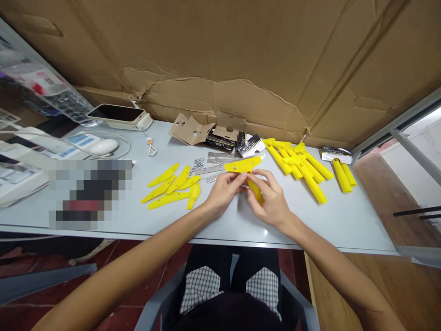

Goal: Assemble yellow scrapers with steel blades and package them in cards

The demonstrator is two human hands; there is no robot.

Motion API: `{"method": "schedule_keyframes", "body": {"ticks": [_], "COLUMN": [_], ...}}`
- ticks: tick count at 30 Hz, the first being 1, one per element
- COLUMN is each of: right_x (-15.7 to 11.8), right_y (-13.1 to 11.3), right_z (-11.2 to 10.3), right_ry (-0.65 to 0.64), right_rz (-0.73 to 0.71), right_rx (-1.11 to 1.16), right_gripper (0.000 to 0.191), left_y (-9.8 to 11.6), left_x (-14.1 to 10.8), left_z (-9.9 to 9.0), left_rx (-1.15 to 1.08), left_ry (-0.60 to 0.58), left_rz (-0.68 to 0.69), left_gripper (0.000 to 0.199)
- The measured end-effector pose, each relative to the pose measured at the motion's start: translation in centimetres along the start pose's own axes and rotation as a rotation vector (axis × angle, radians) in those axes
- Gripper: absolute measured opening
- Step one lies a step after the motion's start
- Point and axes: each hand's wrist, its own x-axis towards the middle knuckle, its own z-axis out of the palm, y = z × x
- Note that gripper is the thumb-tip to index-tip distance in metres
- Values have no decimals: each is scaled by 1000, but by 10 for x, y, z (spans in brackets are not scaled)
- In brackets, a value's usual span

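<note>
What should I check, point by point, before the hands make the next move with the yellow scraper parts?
1. Both hands on the piece: ok. The left hand and the right hand together hold the yellow scraper above the table.
2. Head seated on the handle: cannot tell, the fingers hide the joint.
3. Screws within reach: ok. The small pile of screws lies just beyond the left hand.
4. Metal blades near: ok. The blades lie flat behind the scraper.
5. Spare flat yellow plates ready: ok. The plates lie left of the hands.
6. Spare handles ready: ok. The yellow handles are heaped to the right.
</note>
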Motion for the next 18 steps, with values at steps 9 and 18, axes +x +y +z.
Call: {"method": "schedule_keyframes", "body": {"ticks": [9,18], "right_x": [12,12], "right_y": [36,49], "right_z": [-27,-20], "right_ry": [-246,-442], "right_rz": [235,250], "right_rx": [-110,-458], "right_gripper": [18,28], "left_y": [49,57], "left_x": [-13,-78], "left_z": [-44,-69], "left_rx": [-2,181], "left_ry": [273,288], "left_rz": [106,-49], "left_gripper": [38,37]}}
